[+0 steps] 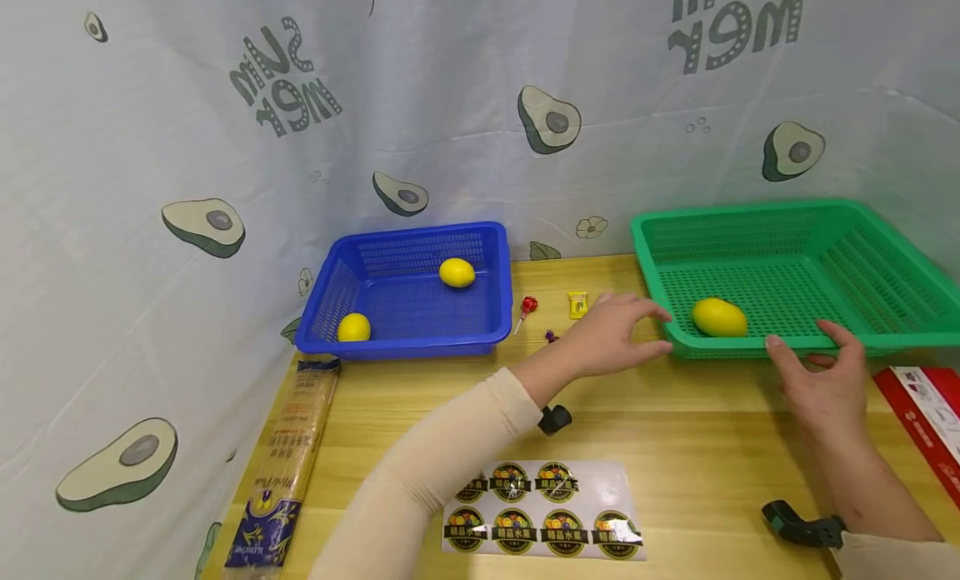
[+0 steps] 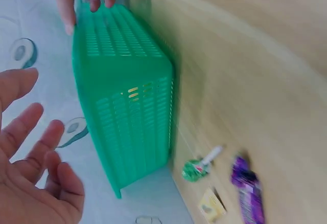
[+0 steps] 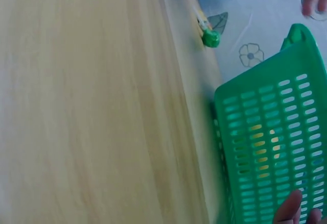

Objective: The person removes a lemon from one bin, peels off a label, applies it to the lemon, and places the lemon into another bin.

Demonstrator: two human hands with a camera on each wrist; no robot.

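Green perforated plastic basket (image 1: 795, 272) sits far right on the wooden surface (image 1: 675, 430), long axis left-right, a yellow lemon (image 1: 719, 317) inside. Both hands flank its near rim: left hand (image 1: 611, 334) at the left corner, right hand (image 1: 825, 380) just before the rim, fingers relaxed, grasping nothing.

The red box (image 1: 922, 417) is cut off by the head view's right edge, and the sticker sheet's (image 1: 543, 509) label print is too small to read.
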